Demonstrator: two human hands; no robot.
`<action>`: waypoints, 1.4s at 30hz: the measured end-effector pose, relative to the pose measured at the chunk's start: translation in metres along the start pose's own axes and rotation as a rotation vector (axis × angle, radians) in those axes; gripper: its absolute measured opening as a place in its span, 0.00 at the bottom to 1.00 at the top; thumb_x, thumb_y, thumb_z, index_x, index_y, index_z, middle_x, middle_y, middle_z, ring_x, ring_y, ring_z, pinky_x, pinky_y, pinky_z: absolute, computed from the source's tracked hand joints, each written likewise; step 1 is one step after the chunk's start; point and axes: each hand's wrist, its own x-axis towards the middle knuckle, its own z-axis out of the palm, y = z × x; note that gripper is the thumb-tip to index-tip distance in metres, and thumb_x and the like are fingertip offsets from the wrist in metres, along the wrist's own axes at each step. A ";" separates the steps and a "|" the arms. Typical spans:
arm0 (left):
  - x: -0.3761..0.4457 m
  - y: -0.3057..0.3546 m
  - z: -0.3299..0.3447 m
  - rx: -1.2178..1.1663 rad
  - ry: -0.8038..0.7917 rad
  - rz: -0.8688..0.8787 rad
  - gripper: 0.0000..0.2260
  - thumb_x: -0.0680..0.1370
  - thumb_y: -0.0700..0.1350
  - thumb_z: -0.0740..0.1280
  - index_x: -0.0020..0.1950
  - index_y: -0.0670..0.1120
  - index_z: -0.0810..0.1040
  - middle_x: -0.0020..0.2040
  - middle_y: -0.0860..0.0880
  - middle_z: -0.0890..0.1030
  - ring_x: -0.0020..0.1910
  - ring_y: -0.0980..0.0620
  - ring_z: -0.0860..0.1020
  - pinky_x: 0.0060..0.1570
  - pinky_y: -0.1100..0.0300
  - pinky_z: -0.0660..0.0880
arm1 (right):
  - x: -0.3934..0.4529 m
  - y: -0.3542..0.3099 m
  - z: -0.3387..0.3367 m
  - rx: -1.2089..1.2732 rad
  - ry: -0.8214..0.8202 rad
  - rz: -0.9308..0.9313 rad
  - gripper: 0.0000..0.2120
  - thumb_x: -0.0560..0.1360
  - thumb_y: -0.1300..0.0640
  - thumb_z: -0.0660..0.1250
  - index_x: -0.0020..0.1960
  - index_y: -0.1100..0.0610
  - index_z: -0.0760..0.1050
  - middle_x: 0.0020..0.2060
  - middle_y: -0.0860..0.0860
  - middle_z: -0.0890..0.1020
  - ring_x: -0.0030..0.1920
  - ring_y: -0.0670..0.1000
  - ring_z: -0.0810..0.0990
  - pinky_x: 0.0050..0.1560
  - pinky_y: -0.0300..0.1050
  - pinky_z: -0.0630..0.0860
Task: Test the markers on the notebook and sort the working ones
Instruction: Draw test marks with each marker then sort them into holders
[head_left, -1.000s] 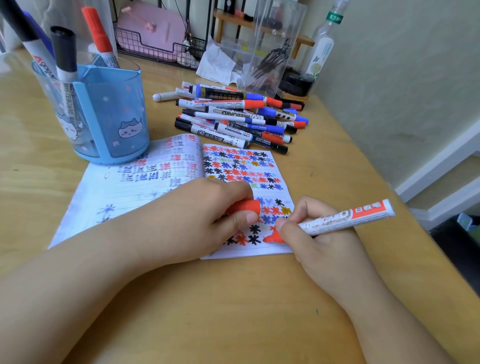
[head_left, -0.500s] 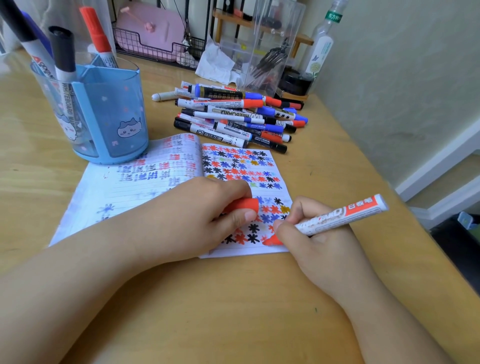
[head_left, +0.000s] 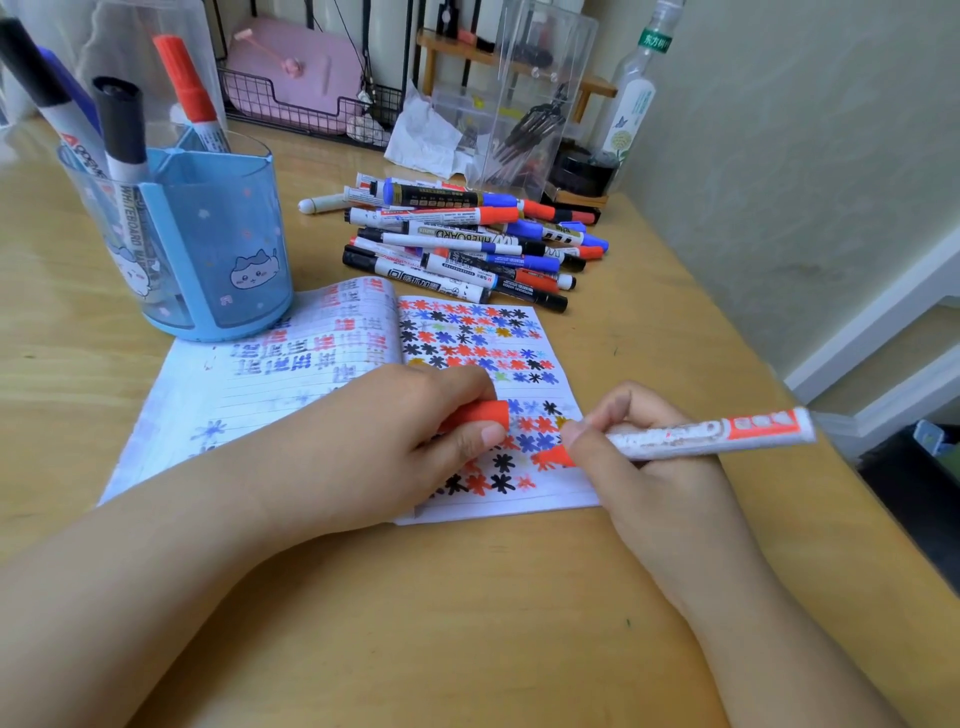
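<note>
Now the red marker (head_left: 691, 434) is at the paper, its red nib end angled down onto the lower right page of the open notebook (head_left: 561, 499), among the rows of red, blue and black star marks already there. The step in hand looks like the test stroke itself, and to do it well the tip should land on a bare patch of the ruled page, such as the white strip near the bottom edge, so that a fresh line can be judged on its own and not confused with older ink. Light, even pressure with a short stroke ought to be enough; pressing hard could splay the nib and tells nothing more. The right hand (head_left: 654, 467) has its fingers curled tightly round the marker's white barrel close to the nib, in a writing hold, with the tail of the barrel pointing out to the right. The left hand (head_left: 384, 447) rests on the notebook near the fold, which pins the pages flat, and pinches the red cap (head_left: 480, 414) between thumb and fingers, ready for recapping. Beyond the notebook lies the pile of markers (head_left: 467, 244) on the wooden table (head_left: 467, 623), and the blue pen holder (head_left: 208, 249) to the left already holds several markers upright, likely the working ones.
</note>
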 end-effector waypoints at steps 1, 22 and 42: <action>0.000 0.001 -0.001 -0.015 -0.003 -0.003 0.13 0.77 0.62 0.52 0.46 0.55 0.69 0.37 0.55 0.75 0.38 0.58 0.72 0.37 0.61 0.69 | 0.001 -0.001 -0.001 0.090 0.003 -0.011 0.11 0.68 0.50 0.71 0.34 0.53 0.70 0.21 0.43 0.70 0.24 0.42 0.65 0.27 0.31 0.62; -0.002 0.019 -0.005 -0.197 0.034 0.092 0.04 0.76 0.55 0.60 0.44 0.58 0.72 0.37 0.57 0.77 0.33 0.58 0.74 0.31 0.69 0.67 | 0.011 -0.006 -0.002 0.495 -0.197 0.084 0.09 0.60 0.48 0.77 0.34 0.50 0.78 0.23 0.48 0.71 0.23 0.44 0.64 0.25 0.33 0.63; -0.005 0.000 -0.032 -0.085 0.344 0.071 0.13 0.78 0.58 0.54 0.39 0.52 0.67 0.34 0.59 0.72 0.29 0.61 0.69 0.28 0.69 0.63 | 0.056 -0.051 0.045 0.676 -0.179 0.084 0.15 0.75 0.56 0.63 0.30 0.54 0.65 0.17 0.52 0.66 0.19 0.46 0.60 0.23 0.37 0.60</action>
